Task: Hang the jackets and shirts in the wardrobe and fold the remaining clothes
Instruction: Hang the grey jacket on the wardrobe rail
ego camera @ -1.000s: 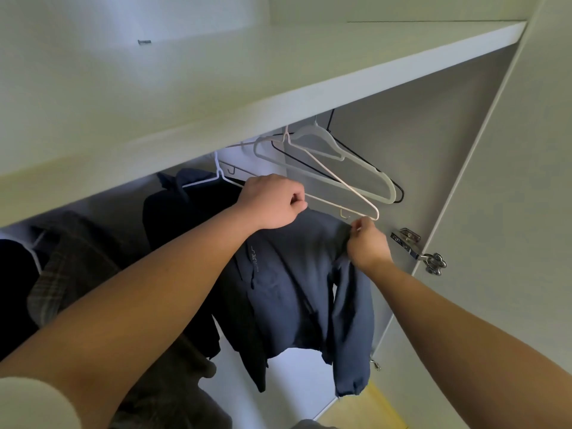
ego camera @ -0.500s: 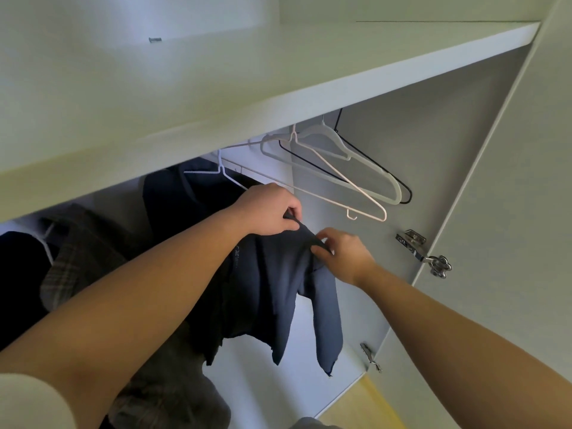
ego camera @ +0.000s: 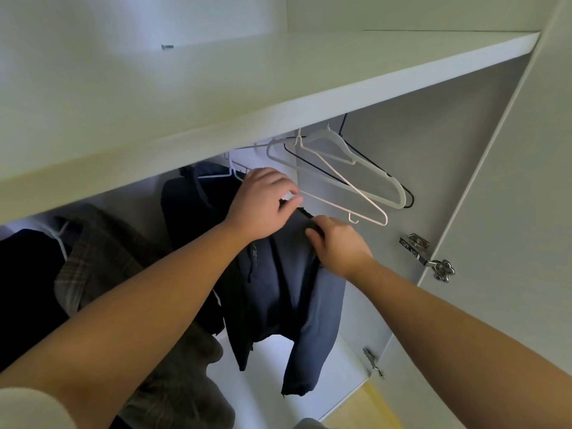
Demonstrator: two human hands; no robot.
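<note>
Holding the navy jacket [ego camera: 278, 289] up just under the shelf [ego camera: 278, 88], below its front edge and among clothes already hung. Gripping the collar end with the left hand [ego camera: 263, 202], with fingers curled over the cloth and over something pale, likely the neck of a hanger; cannot tell for certain. Pinching the shoulder edge with the right hand [ego camera: 337, 246], with thumb and fingers closed on a dark seam, apparently to pull the shoulder square over a hanger arm hidden inside. Judged as the seating-and-straightening step: carrying the weight on the left to steer the hook, tidying on the right to let the sleeve drop straight. Cannot see the rail behind the shelf's edge, so cannot say whether hooked on yet. Under the shelf toward the right, left bare for further garments: a pink wire hanger [ego camera: 349, 193], a white plastic hanger [ego camera: 371, 178], a black hanger [ego camera: 408, 199]. Under the shelf toward the left, hung out of the way: a plaid shirt [ego camera: 99, 258] and another dark jacket [ego camera: 192, 199].
</note>
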